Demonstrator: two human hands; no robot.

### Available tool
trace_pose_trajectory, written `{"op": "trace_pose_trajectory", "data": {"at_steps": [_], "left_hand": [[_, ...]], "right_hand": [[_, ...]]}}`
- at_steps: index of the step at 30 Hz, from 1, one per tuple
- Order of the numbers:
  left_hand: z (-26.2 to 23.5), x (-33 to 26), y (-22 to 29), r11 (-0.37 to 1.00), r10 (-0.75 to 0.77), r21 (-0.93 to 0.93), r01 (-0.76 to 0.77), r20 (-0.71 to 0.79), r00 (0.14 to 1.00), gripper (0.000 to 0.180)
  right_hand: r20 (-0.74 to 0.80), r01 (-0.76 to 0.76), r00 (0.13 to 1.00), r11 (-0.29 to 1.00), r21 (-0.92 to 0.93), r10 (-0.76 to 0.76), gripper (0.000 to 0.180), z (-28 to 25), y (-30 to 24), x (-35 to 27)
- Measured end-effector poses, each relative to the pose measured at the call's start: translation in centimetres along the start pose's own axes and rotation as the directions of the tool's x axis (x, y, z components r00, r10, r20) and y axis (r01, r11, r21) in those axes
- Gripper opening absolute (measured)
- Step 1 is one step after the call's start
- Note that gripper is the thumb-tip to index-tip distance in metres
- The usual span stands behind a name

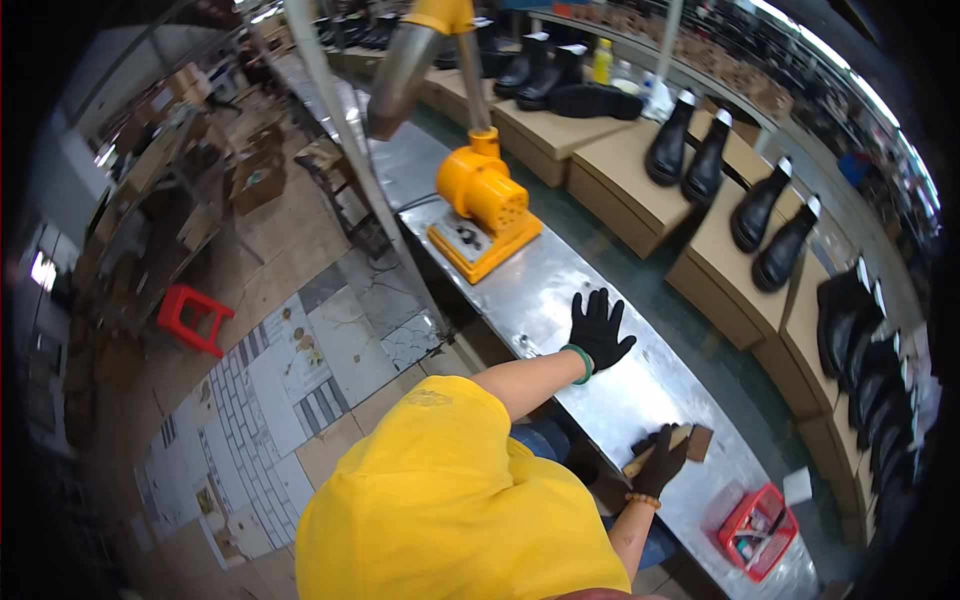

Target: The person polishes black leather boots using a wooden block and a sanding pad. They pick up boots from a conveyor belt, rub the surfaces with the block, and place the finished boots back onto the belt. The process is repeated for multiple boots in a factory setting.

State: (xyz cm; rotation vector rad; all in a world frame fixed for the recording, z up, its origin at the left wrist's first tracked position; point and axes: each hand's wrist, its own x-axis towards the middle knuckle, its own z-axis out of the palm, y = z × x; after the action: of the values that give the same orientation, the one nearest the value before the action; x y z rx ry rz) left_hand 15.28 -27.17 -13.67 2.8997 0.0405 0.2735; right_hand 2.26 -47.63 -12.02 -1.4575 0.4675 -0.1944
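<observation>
My left hand [600, 332], in a black glove with a green band at the wrist, lies on the shiny metal bench [560, 290]. Its fingers are spread and nothing is under them that I can see. Lower down the bench, my right hand [662, 465], also gloved in black and with a beaded bracelet, is closed around a tan and brown block-like piece [701, 443], perhaps a brush. The glove covers its middle, so its kind is unclear. Beyond my left hand stands a yellow blower machine [485, 195] with a wide metal nozzle [402, 85] pointing down.
A red plastic basket [757, 535] of small tools and tubes sits at the bench's near right end, by a white piece [797, 486]. Pairs of black boots [705, 155] stand on cardboard boxes [630, 185] across the bench. A red stool [195, 320] is on the left floor.
</observation>
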Motion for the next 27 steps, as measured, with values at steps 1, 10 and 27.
{"op": "trace_pose_trajectory", "data": {"at_steps": [1,10,27], "left_hand": [[-0.1,-0.2,0.3,0.999,0.046,0.009,-0.046,0.013,0.999,0.077],[2.2,-0.8,6.3,0.902,0.432,0.012,-0.432,-0.043,0.901,0.075],[1.4,1.8,8.8,0.792,0.535,0.196,-0.578,0.230,0.813,0.062]], "right_hand": [[0.003,-0.002,1.000,0.997,0.081,0.002,0.027,-0.4,1.9,1.1],[0.005,-0.062,0.998,0.996,-0.059,0.062,0.026,0.5,-1.1,0.0],[0.013,-0.049,0.999,0.998,0.031,0.049,0.037,-0.6,-2.3,-1.4]]}}
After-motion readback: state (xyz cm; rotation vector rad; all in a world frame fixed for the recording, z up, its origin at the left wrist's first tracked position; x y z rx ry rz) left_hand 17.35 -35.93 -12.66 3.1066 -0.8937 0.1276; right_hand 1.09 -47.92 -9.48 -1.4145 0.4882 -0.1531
